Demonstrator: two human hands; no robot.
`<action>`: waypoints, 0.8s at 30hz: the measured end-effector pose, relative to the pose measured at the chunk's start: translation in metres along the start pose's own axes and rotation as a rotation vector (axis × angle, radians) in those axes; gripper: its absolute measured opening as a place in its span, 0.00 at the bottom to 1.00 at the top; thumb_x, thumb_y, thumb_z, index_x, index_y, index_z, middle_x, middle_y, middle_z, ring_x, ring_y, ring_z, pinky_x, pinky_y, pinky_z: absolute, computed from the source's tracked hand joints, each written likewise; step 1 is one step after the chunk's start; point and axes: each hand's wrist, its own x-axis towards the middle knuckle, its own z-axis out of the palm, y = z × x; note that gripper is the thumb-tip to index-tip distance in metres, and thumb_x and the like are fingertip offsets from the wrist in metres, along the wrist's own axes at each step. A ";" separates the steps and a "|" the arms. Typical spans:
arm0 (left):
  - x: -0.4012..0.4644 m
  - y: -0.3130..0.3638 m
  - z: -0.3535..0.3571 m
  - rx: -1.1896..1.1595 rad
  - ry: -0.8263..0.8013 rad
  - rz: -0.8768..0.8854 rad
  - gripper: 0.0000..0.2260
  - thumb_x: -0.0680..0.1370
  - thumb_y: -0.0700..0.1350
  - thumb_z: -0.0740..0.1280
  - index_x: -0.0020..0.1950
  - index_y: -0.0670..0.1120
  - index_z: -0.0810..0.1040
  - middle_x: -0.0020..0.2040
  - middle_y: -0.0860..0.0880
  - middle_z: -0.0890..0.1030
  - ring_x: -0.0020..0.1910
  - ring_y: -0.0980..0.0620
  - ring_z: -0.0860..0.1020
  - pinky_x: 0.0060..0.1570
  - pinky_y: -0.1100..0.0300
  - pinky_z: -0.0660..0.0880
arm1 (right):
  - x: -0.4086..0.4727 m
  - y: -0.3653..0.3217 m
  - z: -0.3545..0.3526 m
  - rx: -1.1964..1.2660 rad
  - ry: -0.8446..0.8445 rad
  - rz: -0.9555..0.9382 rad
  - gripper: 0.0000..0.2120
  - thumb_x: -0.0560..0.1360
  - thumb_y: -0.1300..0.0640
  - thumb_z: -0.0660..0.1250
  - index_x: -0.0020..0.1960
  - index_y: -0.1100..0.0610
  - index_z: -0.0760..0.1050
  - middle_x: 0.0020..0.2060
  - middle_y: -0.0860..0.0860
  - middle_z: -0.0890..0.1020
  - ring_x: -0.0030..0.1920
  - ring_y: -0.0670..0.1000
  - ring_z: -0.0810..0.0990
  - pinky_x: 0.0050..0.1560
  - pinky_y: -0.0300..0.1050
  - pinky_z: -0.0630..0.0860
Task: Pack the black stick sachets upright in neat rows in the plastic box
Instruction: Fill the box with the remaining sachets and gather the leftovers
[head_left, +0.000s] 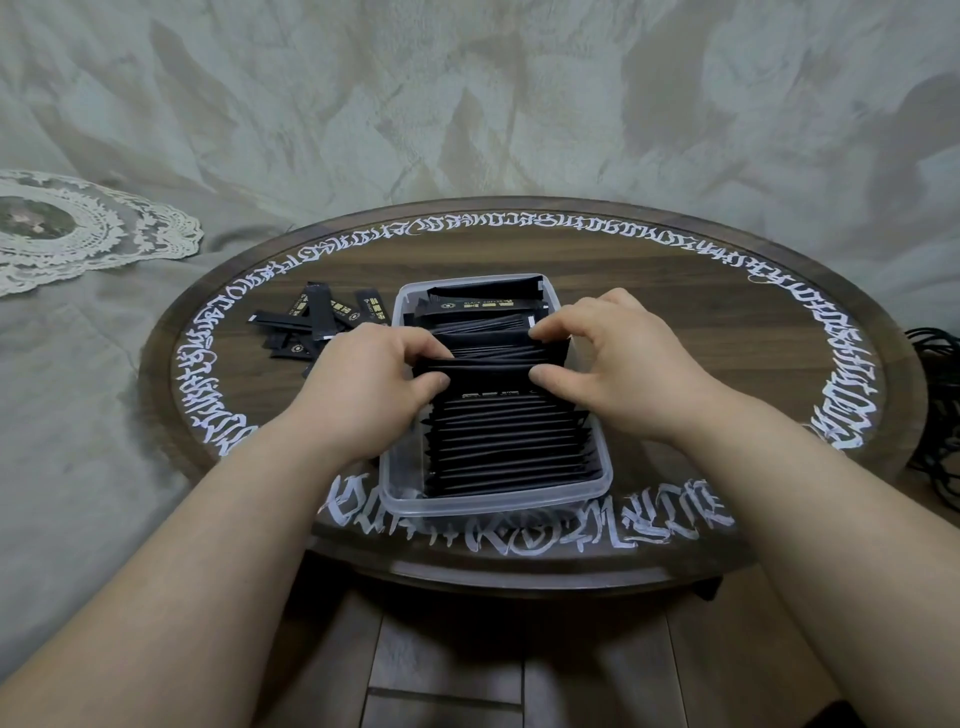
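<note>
Where the box (400, 499) sits by the table's (727, 364) near edge, packed sachets (509, 447) stand on edge in a tight row, likely self-supporting. Mid-box: left hand (363, 384) and right hand (618, 364) pinch a bundle (488, 364) by its ends, thumbs nearside, fingers curled over the far side, probably squaring it. Far end: sachets lie flat. Far-left of box: loose sachets (311, 322) await packing.

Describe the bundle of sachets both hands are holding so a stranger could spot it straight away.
On the round table stands a clear plastic box, long side running away from the camera. About midway along it, the left hand and right hand pinch the two ends of the bundle of black sachets. Unlike the packed row nearer the camera, it stands raised above the box.
</note>
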 end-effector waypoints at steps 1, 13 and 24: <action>0.000 0.000 0.000 0.011 -0.002 0.002 0.03 0.76 0.48 0.70 0.48 0.56 0.79 0.27 0.59 0.75 0.25 0.62 0.73 0.28 0.72 0.62 | 0.000 0.000 0.000 -0.012 -0.004 -0.006 0.18 0.72 0.46 0.70 0.61 0.48 0.76 0.51 0.43 0.78 0.57 0.47 0.67 0.52 0.38 0.63; 0.000 -0.009 0.006 -0.049 -0.148 0.073 0.16 0.82 0.47 0.57 0.68 0.58 0.72 0.56 0.60 0.71 0.69 0.58 0.59 0.71 0.45 0.56 | -0.005 -0.001 -0.001 0.067 -0.065 0.016 0.14 0.72 0.46 0.69 0.56 0.46 0.77 0.44 0.40 0.76 0.56 0.44 0.68 0.55 0.41 0.70; 0.000 -0.003 0.011 0.070 -0.105 0.111 0.16 0.80 0.56 0.57 0.67 0.60 0.74 0.54 0.61 0.72 0.67 0.54 0.62 0.68 0.44 0.61 | -0.004 0.001 0.000 0.032 -0.087 -0.012 0.15 0.76 0.45 0.63 0.62 0.44 0.77 0.48 0.45 0.80 0.56 0.46 0.66 0.53 0.41 0.67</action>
